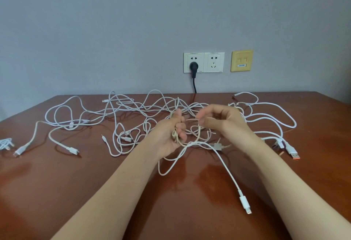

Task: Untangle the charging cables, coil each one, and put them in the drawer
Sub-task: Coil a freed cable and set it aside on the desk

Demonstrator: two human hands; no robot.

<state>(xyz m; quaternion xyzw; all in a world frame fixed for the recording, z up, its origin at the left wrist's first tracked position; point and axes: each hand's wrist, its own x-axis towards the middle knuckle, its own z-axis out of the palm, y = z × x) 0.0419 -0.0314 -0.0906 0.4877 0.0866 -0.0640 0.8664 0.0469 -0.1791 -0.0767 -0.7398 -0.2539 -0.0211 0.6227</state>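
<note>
Soft, even light filled the view. Below the double wall socket (204, 62), the glossy wooden table (76, 192) carried pale glare patches and only weak shadows. Wide-angle distortion bowed the table's far edge downward left and right of the socket. Focus was sharp throughout.

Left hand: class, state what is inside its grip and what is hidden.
The left hand grips a beige cable bunched in loops; strands show between its curled fingers. How many loops lie against the palm is covered by those fingers.

Black plug (193, 66) in a white socket (198, 62) above the brown table (57, 182)
</note>
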